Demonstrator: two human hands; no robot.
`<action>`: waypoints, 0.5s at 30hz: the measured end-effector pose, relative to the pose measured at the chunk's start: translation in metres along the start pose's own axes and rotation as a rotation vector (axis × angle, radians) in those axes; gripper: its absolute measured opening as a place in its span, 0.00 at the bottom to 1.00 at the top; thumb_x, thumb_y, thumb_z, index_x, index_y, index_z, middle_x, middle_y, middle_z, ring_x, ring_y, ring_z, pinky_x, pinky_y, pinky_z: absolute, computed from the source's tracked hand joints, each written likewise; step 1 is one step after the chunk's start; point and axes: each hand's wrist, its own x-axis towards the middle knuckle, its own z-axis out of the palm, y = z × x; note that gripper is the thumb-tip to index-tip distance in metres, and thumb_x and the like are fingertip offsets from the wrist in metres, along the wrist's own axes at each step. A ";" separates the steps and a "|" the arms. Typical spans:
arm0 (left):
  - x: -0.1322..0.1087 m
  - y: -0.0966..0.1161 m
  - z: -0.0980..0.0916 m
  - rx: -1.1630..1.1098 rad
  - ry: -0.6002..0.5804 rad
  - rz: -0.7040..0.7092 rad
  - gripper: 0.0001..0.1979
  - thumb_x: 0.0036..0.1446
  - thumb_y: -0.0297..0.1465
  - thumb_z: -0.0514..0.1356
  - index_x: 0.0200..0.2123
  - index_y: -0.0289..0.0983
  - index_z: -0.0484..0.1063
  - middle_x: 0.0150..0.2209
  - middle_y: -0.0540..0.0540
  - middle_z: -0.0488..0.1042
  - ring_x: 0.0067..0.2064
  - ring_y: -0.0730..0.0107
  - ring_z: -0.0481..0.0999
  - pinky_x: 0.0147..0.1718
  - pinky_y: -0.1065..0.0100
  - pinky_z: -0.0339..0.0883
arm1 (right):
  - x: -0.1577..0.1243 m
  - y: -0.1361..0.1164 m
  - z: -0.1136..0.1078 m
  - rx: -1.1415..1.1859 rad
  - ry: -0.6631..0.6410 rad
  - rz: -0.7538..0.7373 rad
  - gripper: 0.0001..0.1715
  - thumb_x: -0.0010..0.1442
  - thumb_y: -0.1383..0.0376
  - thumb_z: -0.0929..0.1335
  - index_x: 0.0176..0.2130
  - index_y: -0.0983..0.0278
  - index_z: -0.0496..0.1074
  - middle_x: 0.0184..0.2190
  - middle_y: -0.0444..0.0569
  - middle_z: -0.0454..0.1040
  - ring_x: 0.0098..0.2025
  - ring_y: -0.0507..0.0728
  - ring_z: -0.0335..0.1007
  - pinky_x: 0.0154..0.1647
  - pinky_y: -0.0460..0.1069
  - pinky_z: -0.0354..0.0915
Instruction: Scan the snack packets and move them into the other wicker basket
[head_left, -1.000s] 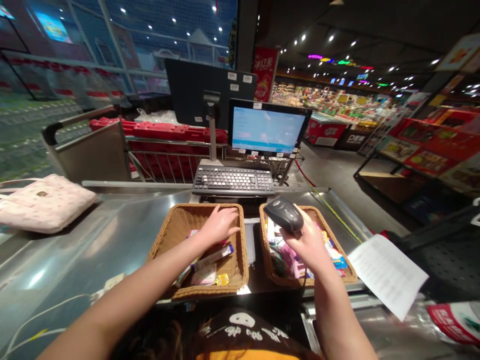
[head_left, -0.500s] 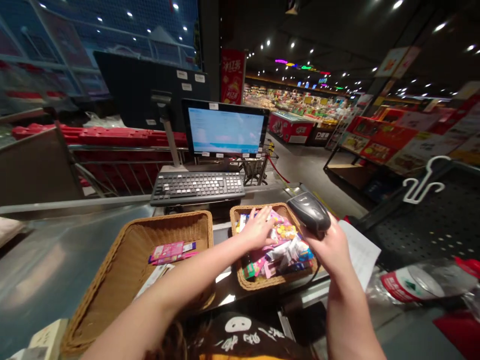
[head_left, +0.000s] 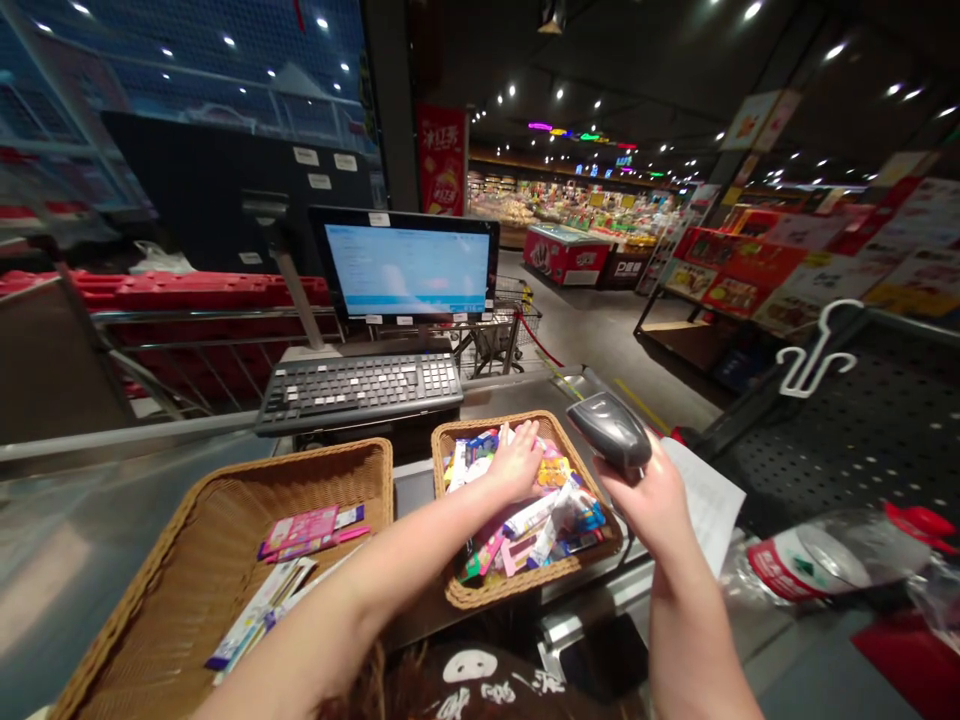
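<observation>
My right hand (head_left: 658, 500) grips a dark handheld barcode scanner (head_left: 609, 430), held up beside the right wicker basket (head_left: 480, 596). That basket is heaped with several small colourful snack packets (head_left: 540, 515). My left hand (head_left: 516, 462) reaches across into it and rests on the packets, fingers curled down over them; whether it grips one is hidden. The left wicker basket (head_left: 187, 520) holds a pink packet (head_left: 300, 530) and a few flat packets.
A keyboard (head_left: 360, 388) and a lit screen (head_left: 409, 268) stand behind the baskets on a steel checkout counter (head_left: 67, 560). A printed sheet (head_left: 709, 500) lies to the right, with a plastic-wrapped red and white item (head_left: 817, 565) beyond it. Red carts (head_left: 187, 295) sit behind a rail.
My left hand left the left basket and crossed into the right basket. The view has swung to the right. The scanner stays in my right hand.
</observation>
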 end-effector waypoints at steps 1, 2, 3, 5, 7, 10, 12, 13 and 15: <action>0.001 0.001 0.000 0.000 -0.005 0.000 0.39 0.46 0.46 0.69 0.57 0.30 0.69 0.70 0.27 0.48 0.71 0.40 0.48 0.66 0.36 0.36 | 0.001 0.000 0.001 0.006 -0.003 -0.001 0.22 0.56 0.55 0.68 0.49 0.60 0.71 0.47 0.57 0.75 0.50 0.68 0.72 0.54 0.65 0.68; 0.002 0.001 0.000 0.000 -0.009 0.001 0.38 0.45 0.46 0.70 0.55 0.30 0.70 0.70 0.27 0.49 0.71 0.39 0.48 0.67 0.36 0.35 | 0.002 0.000 0.001 0.014 -0.007 -0.002 0.22 0.56 0.55 0.68 0.49 0.60 0.71 0.47 0.57 0.75 0.49 0.68 0.73 0.54 0.65 0.68; 0.003 0.002 0.000 -0.003 -0.010 0.005 0.37 0.45 0.46 0.70 0.54 0.30 0.71 0.70 0.27 0.49 0.71 0.38 0.48 0.67 0.36 0.34 | 0.003 0.000 0.002 0.023 -0.009 -0.001 0.21 0.56 0.55 0.68 0.48 0.60 0.71 0.46 0.57 0.75 0.48 0.68 0.73 0.54 0.66 0.68; 0.003 0.003 -0.001 -0.013 -0.012 0.011 0.35 0.45 0.47 0.70 0.52 0.30 0.73 0.70 0.27 0.49 0.71 0.38 0.48 0.67 0.37 0.34 | 0.004 0.000 0.003 0.038 -0.015 -0.002 0.20 0.56 0.56 0.68 0.47 0.60 0.72 0.45 0.57 0.75 0.47 0.67 0.73 0.53 0.65 0.68; 0.001 0.002 -0.004 -0.030 -0.018 0.013 0.33 0.46 0.46 0.69 0.51 0.30 0.74 0.70 0.27 0.49 0.71 0.38 0.48 0.67 0.38 0.35 | 0.004 0.000 0.004 0.046 -0.023 -0.004 0.19 0.56 0.56 0.68 0.46 0.60 0.72 0.44 0.56 0.75 0.48 0.67 0.73 0.54 0.65 0.68; -0.007 -0.004 -0.009 -0.054 -0.020 0.010 0.30 0.47 0.44 0.69 0.50 0.31 0.75 0.70 0.28 0.50 0.71 0.39 0.49 0.67 0.37 0.36 | 0.003 0.001 0.007 0.044 -0.034 -0.005 0.18 0.55 0.57 0.69 0.45 0.59 0.73 0.45 0.56 0.75 0.49 0.67 0.73 0.54 0.64 0.67; -0.014 -0.011 -0.015 -0.065 -0.007 0.017 0.29 0.46 0.43 0.69 0.50 0.34 0.75 0.69 0.29 0.51 0.71 0.41 0.49 0.66 0.35 0.36 | 0.002 -0.001 0.009 0.047 -0.040 -0.004 0.18 0.55 0.57 0.69 0.45 0.59 0.73 0.45 0.56 0.75 0.49 0.67 0.72 0.55 0.64 0.67; -0.018 -0.015 -0.018 -0.067 0.006 0.020 0.28 0.46 0.43 0.69 0.50 0.35 0.75 0.70 0.29 0.51 0.71 0.42 0.49 0.66 0.35 0.36 | 0.002 -0.003 0.009 0.052 -0.044 -0.004 0.18 0.55 0.57 0.69 0.45 0.59 0.73 0.46 0.56 0.75 0.49 0.67 0.72 0.55 0.64 0.67; -0.028 -0.026 -0.027 -0.064 0.043 0.016 0.26 0.46 0.43 0.70 0.47 0.36 0.76 0.70 0.31 0.50 0.71 0.43 0.48 0.65 0.34 0.35 | 0.002 -0.007 0.009 0.063 -0.051 -0.003 0.18 0.56 0.57 0.68 0.46 0.60 0.73 0.47 0.56 0.75 0.50 0.67 0.72 0.55 0.64 0.66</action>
